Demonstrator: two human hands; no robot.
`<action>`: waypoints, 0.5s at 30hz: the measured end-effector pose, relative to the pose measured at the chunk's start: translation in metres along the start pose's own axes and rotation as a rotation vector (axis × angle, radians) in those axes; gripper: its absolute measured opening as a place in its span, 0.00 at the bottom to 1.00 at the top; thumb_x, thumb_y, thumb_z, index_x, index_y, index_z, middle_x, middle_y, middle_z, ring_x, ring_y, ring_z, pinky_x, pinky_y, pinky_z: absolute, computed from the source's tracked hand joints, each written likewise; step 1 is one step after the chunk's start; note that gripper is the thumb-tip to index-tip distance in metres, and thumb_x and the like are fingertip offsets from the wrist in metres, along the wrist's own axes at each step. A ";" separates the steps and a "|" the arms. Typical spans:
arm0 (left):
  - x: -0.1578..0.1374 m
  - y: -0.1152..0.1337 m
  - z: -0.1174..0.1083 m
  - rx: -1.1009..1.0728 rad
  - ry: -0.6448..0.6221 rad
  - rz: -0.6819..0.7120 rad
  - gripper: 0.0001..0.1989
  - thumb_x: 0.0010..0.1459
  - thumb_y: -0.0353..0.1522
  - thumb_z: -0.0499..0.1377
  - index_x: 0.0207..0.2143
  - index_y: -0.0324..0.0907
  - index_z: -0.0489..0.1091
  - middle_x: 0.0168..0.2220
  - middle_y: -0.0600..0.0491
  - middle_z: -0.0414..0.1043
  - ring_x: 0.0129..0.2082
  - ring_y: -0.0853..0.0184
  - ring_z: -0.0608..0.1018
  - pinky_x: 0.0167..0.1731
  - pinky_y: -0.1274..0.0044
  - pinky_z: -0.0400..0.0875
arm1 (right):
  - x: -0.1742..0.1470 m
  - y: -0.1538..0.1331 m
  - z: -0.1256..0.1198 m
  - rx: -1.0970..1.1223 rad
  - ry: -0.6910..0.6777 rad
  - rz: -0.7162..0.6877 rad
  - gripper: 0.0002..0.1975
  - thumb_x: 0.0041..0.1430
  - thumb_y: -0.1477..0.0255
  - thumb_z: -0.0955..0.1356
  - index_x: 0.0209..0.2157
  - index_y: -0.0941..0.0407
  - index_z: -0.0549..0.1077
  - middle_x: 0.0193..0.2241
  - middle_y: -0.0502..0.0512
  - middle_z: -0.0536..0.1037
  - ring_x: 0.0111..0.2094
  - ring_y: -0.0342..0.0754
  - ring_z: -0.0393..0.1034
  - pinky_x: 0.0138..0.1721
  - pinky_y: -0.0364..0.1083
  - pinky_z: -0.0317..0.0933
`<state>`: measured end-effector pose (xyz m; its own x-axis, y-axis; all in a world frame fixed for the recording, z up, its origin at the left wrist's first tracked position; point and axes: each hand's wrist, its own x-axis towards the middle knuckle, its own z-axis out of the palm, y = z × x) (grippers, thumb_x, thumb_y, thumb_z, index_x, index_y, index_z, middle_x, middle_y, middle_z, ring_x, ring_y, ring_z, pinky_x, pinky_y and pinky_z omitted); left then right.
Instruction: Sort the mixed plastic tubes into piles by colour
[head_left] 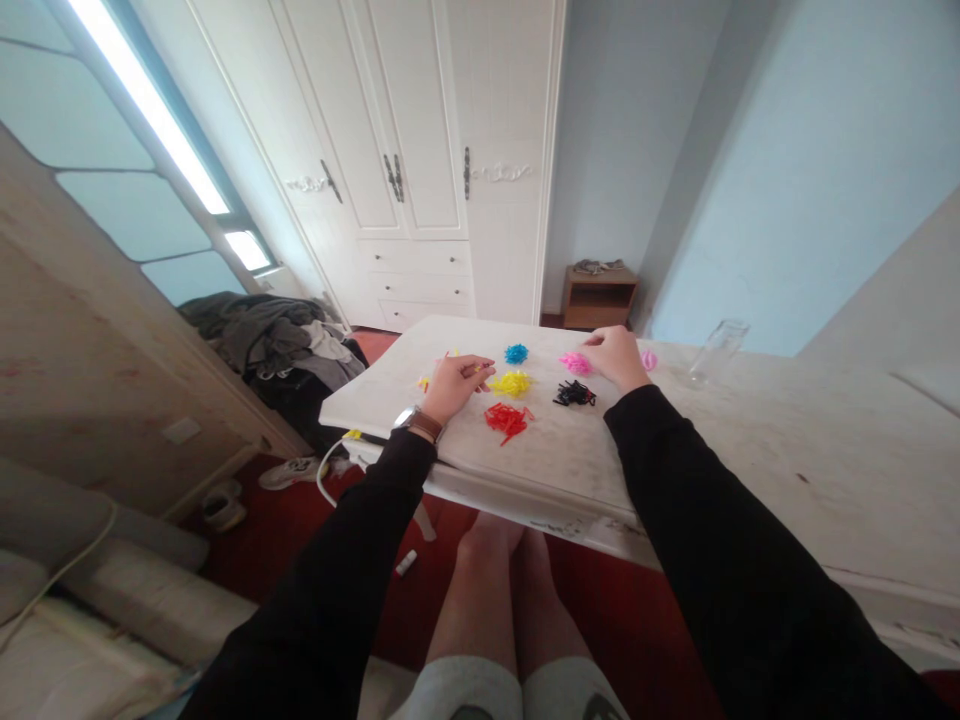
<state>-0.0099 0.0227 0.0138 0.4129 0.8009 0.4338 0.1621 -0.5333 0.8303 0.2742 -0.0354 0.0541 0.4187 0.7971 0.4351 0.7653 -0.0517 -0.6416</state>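
Black sleeves (322, 590) lead to both hands. The left hand (450, 386) pinches what look like small thin pieces (482, 368), with the yellow pile (512, 384) just beside its fingertips. The right hand's (611, 354) fingers bunch together at the pink pile (575, 363); whether they grip anything, I cannot tell. Light, single picks seem best, clear of the black pile (575, 393) near those fingers.

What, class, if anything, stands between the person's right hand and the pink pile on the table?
Nothing visible does: the right hand has its fingertips right by the pink pile, though touching is hard to tell. The black pile lies nearer the person, not between them.
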 end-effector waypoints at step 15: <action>-0.001 0.000 -0.003 0.069 -0.096 0.039 0.21 0.54 0.49 0.67 0.30 0.39 0.78 0.23 0.51 0.77 0.22 0.66 0.80 0.24 0.79 0.72 | -0.053 -0.076 0.063 0.297 -0.265 -0.431 0.06 0.56 0.76 0.70 0.26 0.57 0.77 0.23 0.50 0.76 0.27 0.43 0.68 0.34 0.43 0.59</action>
<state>-0.0127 0.0226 0.0139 0.5031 0.7514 0.4271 0.2046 -0.5836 0.7858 0.1633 -0.0364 0.0399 -0.0659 0.8339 0.5480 0.6532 0.4512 -0.6080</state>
